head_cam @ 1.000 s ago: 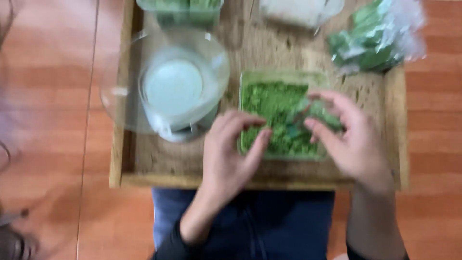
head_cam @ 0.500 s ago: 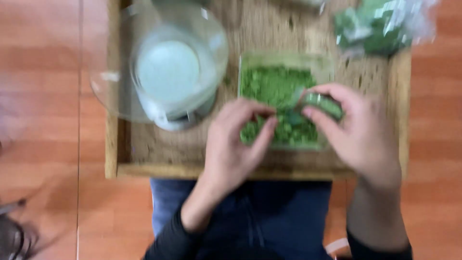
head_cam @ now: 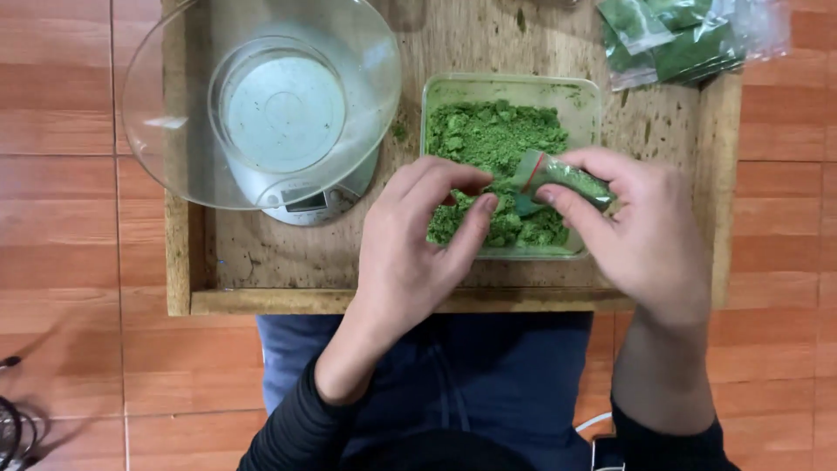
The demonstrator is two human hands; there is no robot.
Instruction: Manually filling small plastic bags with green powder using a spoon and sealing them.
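Over the wooden tray [head_cam: 261,262] on my lap, my right hand [head_cam: 649,240] pinched a small bag [head_cam: 562,179] of green powder, its length running left to right above the tub [head_cam: 575,96], open end towards my left hand [head_cam: 414,244], whose fingers pinched just beside it
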